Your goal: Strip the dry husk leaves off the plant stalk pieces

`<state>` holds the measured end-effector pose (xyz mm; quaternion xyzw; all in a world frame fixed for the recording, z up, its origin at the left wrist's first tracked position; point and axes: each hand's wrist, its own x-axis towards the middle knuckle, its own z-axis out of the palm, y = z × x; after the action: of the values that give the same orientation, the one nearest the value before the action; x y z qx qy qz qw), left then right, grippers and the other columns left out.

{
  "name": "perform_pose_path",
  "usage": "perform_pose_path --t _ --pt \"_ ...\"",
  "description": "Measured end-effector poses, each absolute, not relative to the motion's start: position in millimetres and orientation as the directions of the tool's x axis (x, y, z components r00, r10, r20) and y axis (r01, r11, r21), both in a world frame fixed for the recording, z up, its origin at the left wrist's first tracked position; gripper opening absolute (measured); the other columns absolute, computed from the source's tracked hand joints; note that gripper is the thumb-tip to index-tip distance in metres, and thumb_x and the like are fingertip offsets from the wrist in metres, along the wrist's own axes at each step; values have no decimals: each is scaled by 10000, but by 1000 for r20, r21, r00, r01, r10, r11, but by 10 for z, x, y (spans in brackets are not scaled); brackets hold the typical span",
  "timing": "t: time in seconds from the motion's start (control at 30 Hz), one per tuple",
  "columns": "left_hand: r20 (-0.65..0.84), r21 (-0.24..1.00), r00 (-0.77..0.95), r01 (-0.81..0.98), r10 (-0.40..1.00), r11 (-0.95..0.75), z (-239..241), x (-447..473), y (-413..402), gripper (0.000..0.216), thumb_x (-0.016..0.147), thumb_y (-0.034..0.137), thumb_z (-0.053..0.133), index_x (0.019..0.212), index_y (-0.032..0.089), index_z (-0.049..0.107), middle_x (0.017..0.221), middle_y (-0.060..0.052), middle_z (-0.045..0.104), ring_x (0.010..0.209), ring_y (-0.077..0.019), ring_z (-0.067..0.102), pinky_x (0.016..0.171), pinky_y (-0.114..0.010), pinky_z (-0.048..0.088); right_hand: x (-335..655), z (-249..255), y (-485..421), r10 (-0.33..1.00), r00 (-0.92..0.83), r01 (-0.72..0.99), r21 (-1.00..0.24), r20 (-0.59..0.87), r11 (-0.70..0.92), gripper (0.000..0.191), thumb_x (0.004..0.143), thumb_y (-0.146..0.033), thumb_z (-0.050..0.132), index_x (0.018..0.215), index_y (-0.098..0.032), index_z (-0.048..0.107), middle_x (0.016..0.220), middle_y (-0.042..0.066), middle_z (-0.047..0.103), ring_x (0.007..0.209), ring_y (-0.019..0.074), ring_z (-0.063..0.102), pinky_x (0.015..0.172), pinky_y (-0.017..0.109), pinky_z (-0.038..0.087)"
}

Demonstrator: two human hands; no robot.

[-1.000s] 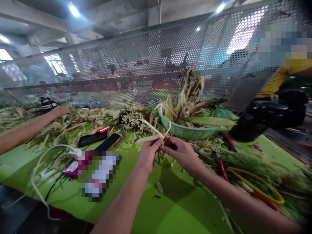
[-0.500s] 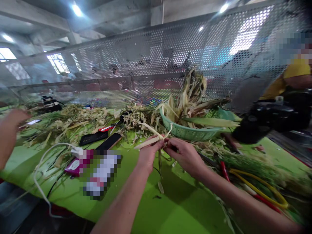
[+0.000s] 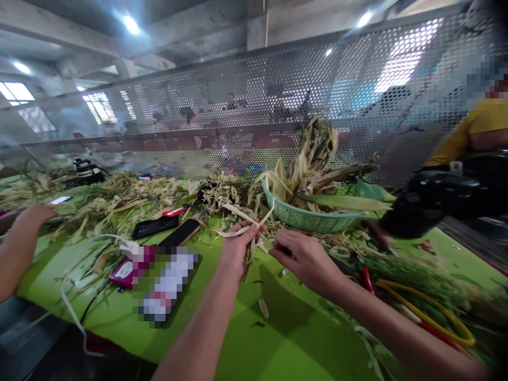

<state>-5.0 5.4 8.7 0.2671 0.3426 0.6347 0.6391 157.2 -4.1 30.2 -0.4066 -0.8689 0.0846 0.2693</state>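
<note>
Strips of pale dried corn husk [image 3: 235,233] cross in a small knot at the fingertips of my left hand [image 3: 237,248], which pinches them over the green tabletop. Several ends stick out to the left and up, and others hang below the fingers. A short way to the right, my right hand [image 3: 304,259] is closed with thumb and fingers together, apart from the knot. Whatever those fingers hold, if anything, is hidden. Just behind my hands stands a green plastic basket [image 3: 313,219] filled with dry corn husks [image 3: 307,159].
Scraps of husk and dried stems [image 3: 138,193] cover the table's back. On the left lie a dark phone [image 3: 178,235], a magenta power bank [image 3: 123,272] and a white cable [image 3: 65,301]. Red-handled pliers [image 3: 367,280] lie right. Another person's arm [image 3: 24,238] reaches in from the left.
My right hand has drawn away from the knot to the right. My left hand still grips the husk strips, slightly further left. The other person's arm at left has lowered.
</note>
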Motion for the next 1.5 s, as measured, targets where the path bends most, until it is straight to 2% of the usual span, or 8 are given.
perform_pose_path --t 0.13,0.27,0.37,0.6,0.93,1.17,1.33,1.5 --pt "-75 790 -8 -610 997 55 91 -23 31 381 553 307 834 850 143 660 728 -14 685 594 -64 551 589 -187 408 1597 219 9 842 -423 571 -623 335 535 191 860 -339 542 740 -192 564 716 8 586 674 160 531 605 260 367" --pt "-73 800 45 -594 996 86 50 55 -6 353 581 327 819 839 155 649 729 13 648 613 -65 532 593 -196 392 1587 161 76 909 -340 241 -912 240 331 253 835 -426 579 912 -186 603 838 27 633 770 169 565 666 269 421" --pt "-51 814 112 -572 992 106 23 95 -31 349 593 322 815 838 160 627 742 12 634 655 -81 549 658 -224 417 1584 145 106 960 -245 33 -988 137 149 269 782 -420 648 885 -173 619 820 23 624 708 140 540 630 252 413" --pt "-10 847 181 -522 983 104 47 79 -43 376 575 271 827 848 140 605 791 0 607 663 -86 559 689 -248 436 1606 107 114 976 -213 -165 -986 50 15 243 713 -381 735 759 -172 622 694 -6 580 576 100 462 544 237 354" --pt "7 928 208 -365 978 71 31 56 -45 284 645 270 769 861 139 639 842 -51 665 698 -131 600 698 -290 455 1630 51 137 984 -148 -47 -994 101 95 382 719 -543 673 814 -173 647 689 43 632 630 177 559 582 299 437" --pt "44 884 -342 -425 939 -196 102 -338 139 257 708 326 672 919 182 644 930 -52 696 838 -168 641 749 -280 437 1694 143 174 981 -162 37 -992 111 118 333 730 -500 681 769 -171 645 656 19 601 570 140 504 552 274 401" --pt "27 995 220 -98 975 -6 69 -168 42 312 700 447 702 864 181 709 904 -73 705 848 -208 612 805 -317 427 1637 190 129 955 -272 38 -991 115 130 306 724 -464 694 791 -170 644 771 29 649 727 178 578 708 308 454" --pt "136 988 231 -107 964 -114 21 -18 0 324 718 419 697 921 168 678 917 -69 679 847 -191 585 804 -309 427 1620 156 109 945 -258 116 -964 203 239 315 787 -483 626 838 -172 611 773 24 619 737 172 562 705 302 459"
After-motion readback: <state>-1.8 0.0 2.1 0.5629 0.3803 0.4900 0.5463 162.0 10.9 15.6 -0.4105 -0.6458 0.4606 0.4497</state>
